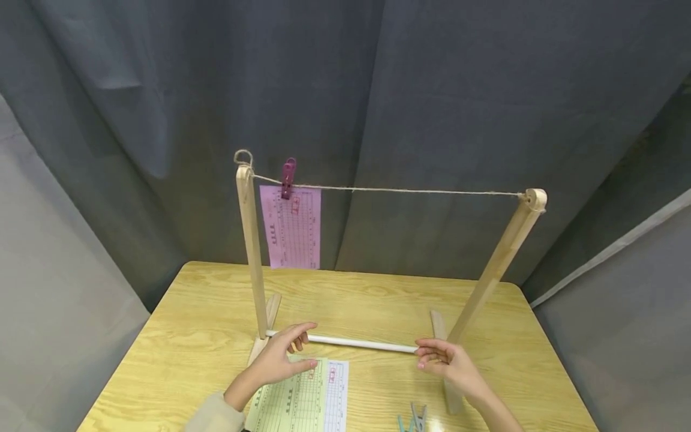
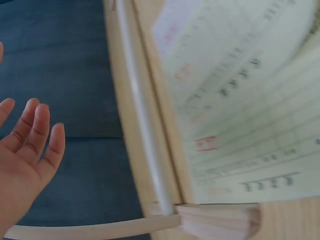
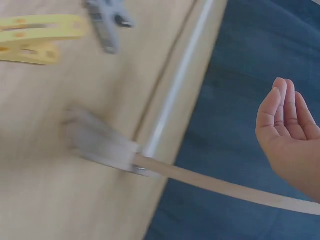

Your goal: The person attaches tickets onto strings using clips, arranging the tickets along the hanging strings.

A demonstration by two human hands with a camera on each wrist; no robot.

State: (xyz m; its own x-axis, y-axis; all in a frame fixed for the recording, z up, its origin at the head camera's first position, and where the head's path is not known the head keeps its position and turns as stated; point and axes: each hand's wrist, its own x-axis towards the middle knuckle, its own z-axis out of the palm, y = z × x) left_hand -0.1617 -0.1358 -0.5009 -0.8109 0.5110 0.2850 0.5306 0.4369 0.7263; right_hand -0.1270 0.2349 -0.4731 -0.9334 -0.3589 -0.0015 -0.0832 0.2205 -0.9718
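"Head view: what's biggest?"

"Table [image 1: 378, 300], then the wooden stand [image 1: 495, 261] on it."

"Next?"

"Green papers [image 1: 294, 402], lying on the table just in front of the stand. I think they're light, floppy and easy to rip, so pinch 1 edge softly."

"What do the 2 hands hold?"

"Nothing! The left hand [image 1: 276, 359] and right hand [image 1: 449, 363] both have loose fingers."

"Smallest?"

"Grey peg [image 1: 418, 418], also on the table. Looks stiff; squeeze its tail ends."
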